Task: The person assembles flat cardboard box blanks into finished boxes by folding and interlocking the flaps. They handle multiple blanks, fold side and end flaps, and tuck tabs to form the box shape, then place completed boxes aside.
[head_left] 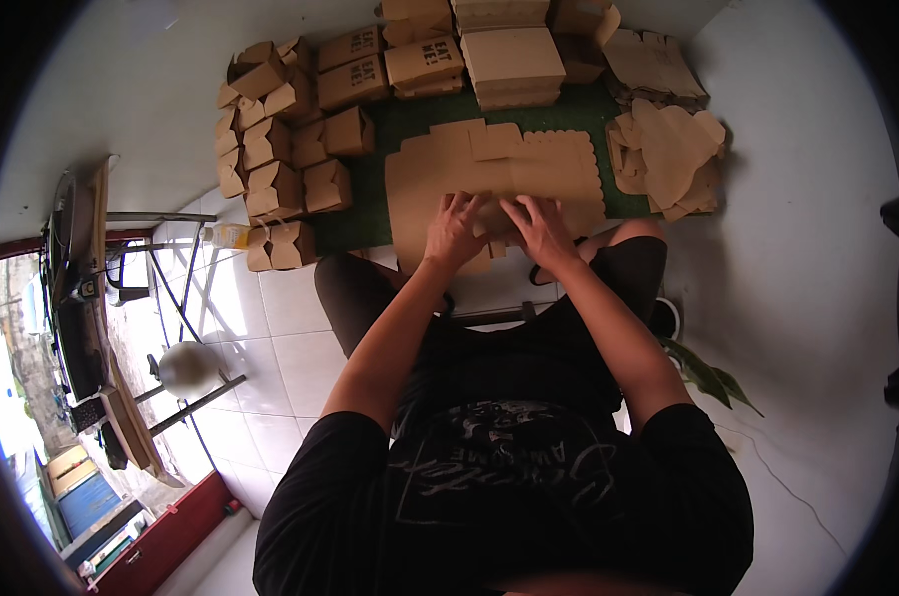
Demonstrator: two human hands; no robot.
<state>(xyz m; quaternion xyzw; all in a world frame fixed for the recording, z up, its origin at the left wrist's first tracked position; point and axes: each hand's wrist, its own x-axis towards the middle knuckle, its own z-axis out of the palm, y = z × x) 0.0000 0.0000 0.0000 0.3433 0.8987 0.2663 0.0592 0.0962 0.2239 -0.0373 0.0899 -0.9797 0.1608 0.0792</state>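
The half-curled hands, left hand (456, 230) and right hand (543, 230), are touching the near middle of a flat brown cardboard box blank (440, 179) lying on the green counter (370, 221), any pinch being unclear.

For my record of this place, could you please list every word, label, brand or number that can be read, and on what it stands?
Three boxes: large dark capitals, legible, but I do not copy the wording.
Shirt: pale print, upside down in this view, partly legible; also not copied.
Shirt, smaller marks: too faint to read.
Flat card: no print seen.
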